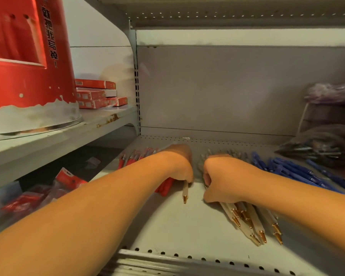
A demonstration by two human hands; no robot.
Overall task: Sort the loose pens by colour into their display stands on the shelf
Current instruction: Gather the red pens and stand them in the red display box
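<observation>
Both arms reach in over the front edge of the grey shelf (167, 226). The hands sit close together near the middle of it, not touching.

The left hand (179, 164) is palm down w/ fingers curled. It pinches one clear pen (185, 193). The pen's gold tip sticks out from under the hand & points to the front edge. Can't see the rest of that pen.

The right hand (223, 178) is curled up like a fist. It holds a bunch of clear pens (247, 220). They fan out from under it toward the front right, gold tips first, & lie flat on the shelf.

Red pens (131, 158) lie in a row on the left side of the shelf, just behind the left arm. Some more red shows under the left wrist. Dark pens (227, 153) lie at the back, in the middle, partly hid by the hands & too blurry to say more. Blue pens (287, 170) lie in a row on the right side, next to the right arm.

A see-through bag of pens (317, 150) sits in the back right corner.

On the higher side shelf (58, 140) to the left there's a big red cardboard stand (24, 56) w/ writing on it, & red boxes (96, 94) stacked at that shelf's back.
</observation>
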